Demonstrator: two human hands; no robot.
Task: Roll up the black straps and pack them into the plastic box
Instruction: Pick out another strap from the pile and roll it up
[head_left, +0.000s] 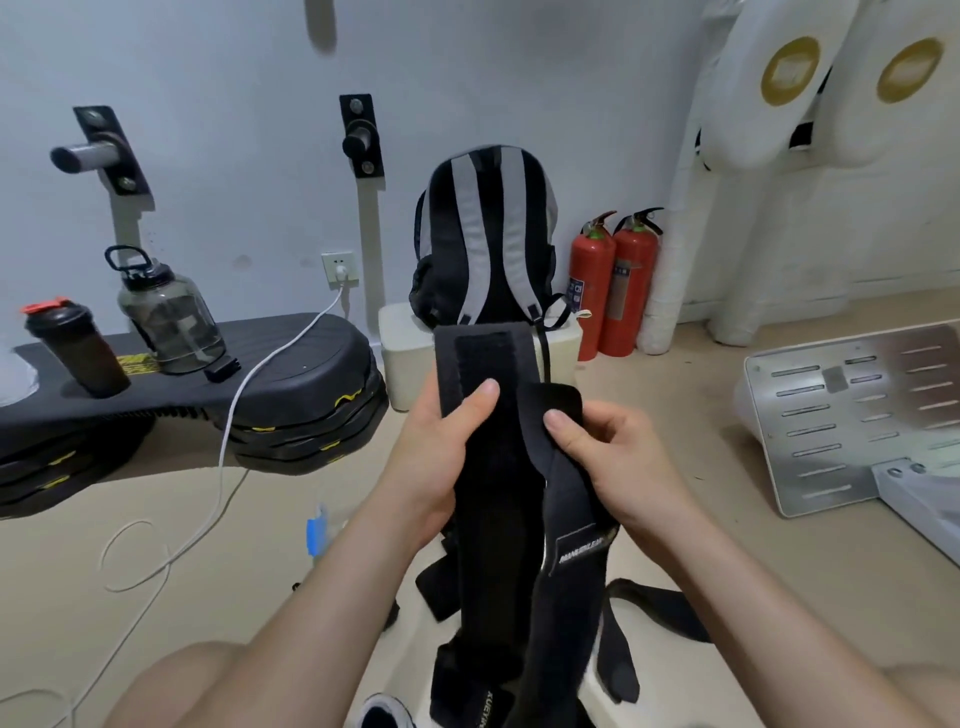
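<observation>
I hold two black straps up in front of me. My left hand (441, 441) grips a wide black strap (485, 358) with a velcro patch, thumb pressed on its front. My right hand (602, 447) pinches the top end of a second black strap (571, 525), which hangs down and carries a white-lettered label. More black straps (654, 608) lie loose on the floor below my hands. The lower ends of the held straps hang into that pile. I cannot make out a plastic box.
A black-and-grey backpack (485, 234) stands on a cream box (410, 358) against the wall. Two red fire extinguishers (613, 286) stand to its right. Left: black step platform (291, 374) with two bottles, and a white charging cable (228, 431). Right: a metal plate (852, 415).
</observation>
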